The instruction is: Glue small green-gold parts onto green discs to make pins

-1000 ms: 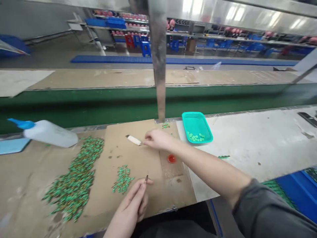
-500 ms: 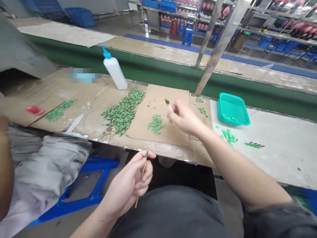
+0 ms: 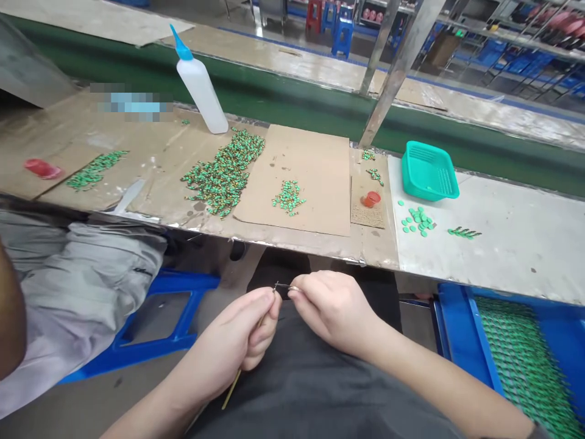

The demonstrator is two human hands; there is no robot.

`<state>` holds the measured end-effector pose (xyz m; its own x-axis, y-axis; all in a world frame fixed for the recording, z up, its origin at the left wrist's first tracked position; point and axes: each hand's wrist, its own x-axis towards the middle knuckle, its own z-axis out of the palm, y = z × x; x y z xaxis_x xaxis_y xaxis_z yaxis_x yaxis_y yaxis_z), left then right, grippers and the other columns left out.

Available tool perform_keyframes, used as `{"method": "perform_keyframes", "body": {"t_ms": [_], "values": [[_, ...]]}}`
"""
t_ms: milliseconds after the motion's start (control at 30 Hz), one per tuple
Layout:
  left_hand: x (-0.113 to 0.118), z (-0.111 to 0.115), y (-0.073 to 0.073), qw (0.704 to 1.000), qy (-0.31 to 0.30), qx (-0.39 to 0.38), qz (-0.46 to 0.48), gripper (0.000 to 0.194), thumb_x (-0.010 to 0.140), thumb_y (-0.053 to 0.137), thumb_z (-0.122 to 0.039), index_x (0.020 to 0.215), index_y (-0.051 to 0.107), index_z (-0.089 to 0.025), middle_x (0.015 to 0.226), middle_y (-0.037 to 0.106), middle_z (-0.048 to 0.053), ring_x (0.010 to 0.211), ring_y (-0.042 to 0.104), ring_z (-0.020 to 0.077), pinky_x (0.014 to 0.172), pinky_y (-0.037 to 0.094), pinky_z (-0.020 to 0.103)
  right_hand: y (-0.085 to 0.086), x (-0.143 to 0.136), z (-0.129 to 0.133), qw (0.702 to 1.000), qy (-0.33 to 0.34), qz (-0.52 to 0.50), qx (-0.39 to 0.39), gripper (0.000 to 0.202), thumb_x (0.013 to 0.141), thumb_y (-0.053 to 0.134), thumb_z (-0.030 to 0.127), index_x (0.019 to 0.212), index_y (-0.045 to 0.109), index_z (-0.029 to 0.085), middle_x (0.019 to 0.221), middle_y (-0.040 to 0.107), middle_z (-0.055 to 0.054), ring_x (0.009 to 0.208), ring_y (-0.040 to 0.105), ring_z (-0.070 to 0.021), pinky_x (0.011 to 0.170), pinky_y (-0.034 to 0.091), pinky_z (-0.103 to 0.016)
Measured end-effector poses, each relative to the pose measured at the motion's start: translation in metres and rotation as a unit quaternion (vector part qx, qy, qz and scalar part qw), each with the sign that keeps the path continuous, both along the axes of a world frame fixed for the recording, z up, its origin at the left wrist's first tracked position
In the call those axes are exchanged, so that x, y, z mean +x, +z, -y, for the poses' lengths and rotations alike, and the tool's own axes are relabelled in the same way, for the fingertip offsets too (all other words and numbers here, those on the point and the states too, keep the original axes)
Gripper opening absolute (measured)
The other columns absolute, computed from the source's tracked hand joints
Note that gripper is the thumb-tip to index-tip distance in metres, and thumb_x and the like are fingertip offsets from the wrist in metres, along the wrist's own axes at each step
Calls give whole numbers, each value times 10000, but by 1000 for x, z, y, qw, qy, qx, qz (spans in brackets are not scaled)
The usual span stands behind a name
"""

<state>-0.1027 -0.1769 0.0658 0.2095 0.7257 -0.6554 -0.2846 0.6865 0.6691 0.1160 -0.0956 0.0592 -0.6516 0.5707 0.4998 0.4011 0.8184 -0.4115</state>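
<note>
My left hand (image 3: 249,329) is closed around a thin yellow-brown stick (image 3: 231,390), whose lower end sticks out below the fist. Its upper end is at my thumb tip. My right hand (image 3: 336,305) pinches a small dark-tipped brush (image 3: 283,285), most of it hidden by the fingers. The brush tip meets the stick's upper end, or nearly so; contact is too small to make out. Both hands are over my lap, in front of the table edge. Beyond them, a small pile of green beads (image 3: 289,198) lies on a cardboard sheet (image 3: 320,171).
A larger bead heap (image 3: 223,177) and a white squeeze bottle (image 3: 203,94) are to the left. On the right are a red cap (image 3: 371,199), green discs (image 3: 418,221), a teal basket (image 3: 429,174) and a blue crate (image 3: 487,347). Someone's grey-clothed leg (image 3: 109,262) is beside me.
My right hand has come back from above the cardboard to my left hand, bringing the brush to the stick's top. The red cap, covered by my arm before, now shows. The view has tilted down.
</note>
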Motion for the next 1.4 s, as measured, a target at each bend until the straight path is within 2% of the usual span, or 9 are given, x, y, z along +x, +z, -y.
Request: {"method": "perform_keyframes", "body": {"t_ms": [100, 200, 333, 467, 600, 733, 900, 1067, 1400], "values": [[-2, -1, -6, 1000, -10, -18, 0, 880, 736, 934, -1044, 902, 566, -263, 587, 333, -125, 503, 109, 50, 410, 105, 164, -4, -4, -1, 999, -13, 31, 17, 464, 1345, 431, 328, 1001, 722, 222, 759, 742, 0, 656, 714, -180, 655, 478, -352], [-3, -4, -12, 999, -12, -43, -1, 869, 736, 937, -1031, 902, 569, -262, 591, 335, -123, 507, 102, 49, 414, 97, 163, -11, -6, -5, 998, -57, 36, 7, 459, 1347, 419, 307, 1010, 720, 224, 782, 773, -7, 669, 728, -168, 671, 498, -330], [-4, -4, -18, 998, -6, -66, 17, 858, 735, 942, -1022, 889, 584, -257, 575, 318, -124, 496, 100, 46, 411, 97, 167, -19, -7, -11, 999, -6, 40, -11, 447, 1343, 446, 320, 995, 714, 234, 790, 774, 0, 697, 739, -173, 695, 522, -343], [-4, -2, -21, 996, 1, -79, 33, 825, 771, 942, -998, 912, 616, -254, 572, 313, -128, 491, 89, 46, 409, 96, 168, -27, -9, -16, 997, -32, 54, -40, 444, 1342, 449, 309, 996, 717, 228, 793, 785, -6, 685, 747, -174, 690, 520, -341], [-4, 0, -23, 996, 14, -73, 41, 781, 830, 922, -972, 950, 650, -250, 572, 327, -126, 491, 91, 49, 409, 104, 170, -31, -9, -17, 995, 31, 43, -81, 426, 1341, 468, 328, 1013, 721, 230, 835, 813, -17, 740, 785, -173, 730, 539, -327], [-3, 0, -21, 997, 21, -62, 46, 750, 882, 906, -947, 962, 648, -247, 590, 329, -127, 496, 90, 44, 419, 111, 166, -30, -6, -18, 994, -14, 45, -97, 426, 1334, 468, 315, 1032, 753, 221, 826, 805, -33, 720, 748, -191, 726, 547, -347], [0, -4, -15, 997, 47, -36, 53, 738, 860, 968, -900, 973, 653, -242, 627, 377, -121, 499, 128, 36, 430, 140, 164, -23, -7, -18, 995, 31, 10, -99, 433, 1345, 446, 387, 1216, 804, 179, 950, 828, -80, 838, 751, -221, 820, 610, -364], [0, -2, -13, 996, 66, -22, 59, 703, 903, 950, -865, 942, 654, -228, 656, 426, -101, 512, 155, 36, 443, 156, 168, -19, -9, -19, 990, 55, 10, -133, 407, 1337, 468, 375, 1108, 751, 192, 941, 782, -69, 830, 716, -209, 797, 585, -343], [-7, 1, -13, 1000, -3, 13, -9, 778, 955, 856, -949, 850, 582, -227, 662, 406, -84, 524, 199, 51, 442, 193, 210, -18, -6, -16, 982, 73, 13, -177, 349, 1302, 543, 405, 1111, 761, 211, 976, 812, -57, 817, 711, -182, 757, 583, -321]]}}
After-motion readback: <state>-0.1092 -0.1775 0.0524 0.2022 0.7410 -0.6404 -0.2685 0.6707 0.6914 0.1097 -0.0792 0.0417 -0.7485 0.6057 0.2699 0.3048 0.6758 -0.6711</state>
